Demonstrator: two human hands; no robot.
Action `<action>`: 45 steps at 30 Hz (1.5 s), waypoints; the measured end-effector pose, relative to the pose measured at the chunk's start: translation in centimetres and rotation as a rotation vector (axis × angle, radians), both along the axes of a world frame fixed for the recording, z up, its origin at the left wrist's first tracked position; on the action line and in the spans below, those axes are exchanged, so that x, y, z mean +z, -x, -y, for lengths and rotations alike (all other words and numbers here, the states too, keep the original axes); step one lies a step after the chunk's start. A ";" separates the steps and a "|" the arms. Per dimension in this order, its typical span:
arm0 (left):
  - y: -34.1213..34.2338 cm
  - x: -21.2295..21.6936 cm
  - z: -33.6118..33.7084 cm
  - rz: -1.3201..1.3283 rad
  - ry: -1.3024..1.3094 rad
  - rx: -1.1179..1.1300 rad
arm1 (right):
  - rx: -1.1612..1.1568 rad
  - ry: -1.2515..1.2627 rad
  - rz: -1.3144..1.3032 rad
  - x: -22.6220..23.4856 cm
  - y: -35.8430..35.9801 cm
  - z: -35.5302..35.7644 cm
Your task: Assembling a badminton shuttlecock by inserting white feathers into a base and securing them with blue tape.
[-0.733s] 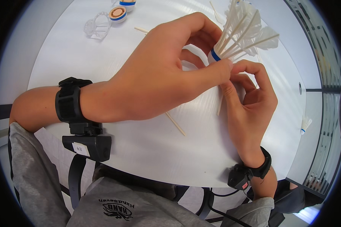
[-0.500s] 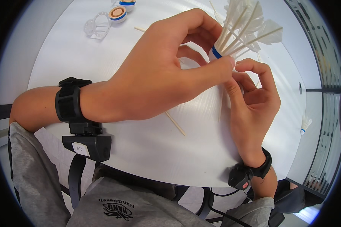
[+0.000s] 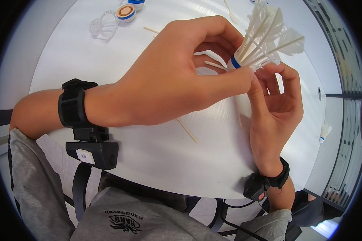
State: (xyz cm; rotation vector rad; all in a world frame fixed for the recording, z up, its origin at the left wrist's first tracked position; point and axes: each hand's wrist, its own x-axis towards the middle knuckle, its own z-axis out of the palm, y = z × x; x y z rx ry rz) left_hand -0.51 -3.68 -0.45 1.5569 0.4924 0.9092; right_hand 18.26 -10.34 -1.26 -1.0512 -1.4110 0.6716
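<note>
Shuttlecock (image 3: 258,43), white with one blue band, is held tilted above the white table (image 3: 165,162), its feathers fanned toward the far right. Its base is gripped by the left hand (image 3: 181,76), whose thumb and fingers are curled around it. On the right hand (image 3: 276,114), thumb and forefinger are drawn narrow beside the lower feathers; whether anything is pinched cannot be told. Two cork-topped bases (image 3: 126,12) and one clear plastic frame (image 3: 95,27) are seen at far left. At least four lengths of pale shaft (image 3: 188,131) are counted; some may be joined behind the left hand. One second shuttlecock (image 3: 325,132) is seen by the table's right edge. Between the wrists, a broad stretch of tabletop is left toward the curved near edge, crossed by one shaft length.
</note>
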 end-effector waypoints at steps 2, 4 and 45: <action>0.0 0.0 -0.1 0.019 -0.009 -0.002 | -0.024 0.031 -0.034 0.3 0.2 0.1; -0.1 -0.1 -0.1 0.039 -0.016 -0.004 | -0.048 0.062 -0.065 0.4 0.2 0.2; -0.2 -0.3 -0.5 0.095 0.006 -0.031 | 0.034 0.131 -0.221 0.7 0.2 0.0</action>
